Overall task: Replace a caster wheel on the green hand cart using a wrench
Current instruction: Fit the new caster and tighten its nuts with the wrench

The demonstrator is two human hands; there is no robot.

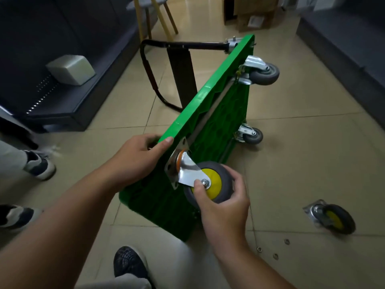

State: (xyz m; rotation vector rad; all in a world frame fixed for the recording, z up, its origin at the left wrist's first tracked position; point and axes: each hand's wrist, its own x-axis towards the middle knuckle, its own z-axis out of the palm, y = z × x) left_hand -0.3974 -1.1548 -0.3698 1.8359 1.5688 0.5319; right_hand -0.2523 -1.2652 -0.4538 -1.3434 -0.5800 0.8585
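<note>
The green hand cart [218,113] stands on its long edge on the tiled floor, underside facing right, its black handle [150,65] folded out to the left. My left hand [137,157] grips the cart's near top edge. My right hand [218,197] is closed around a caster with a yellow hub and grey tyre [214,182], whose metal plate rests against the cart's near corner. Two grey casters [263,74] [252,135] sit fixed at the far end. A second yellow-hub caster [333,219] lies loose on the floor to the right. No wrench is in view.
Several small nuts and washers [275,250] lie on the tiles near my right forearm. Another person's shoes [39,165] are at the left. A dark sofa [62,59] flanks the left, a dark bench [350,38] the right, with a cardboard box [252,13] and stool legs behind.
</note>
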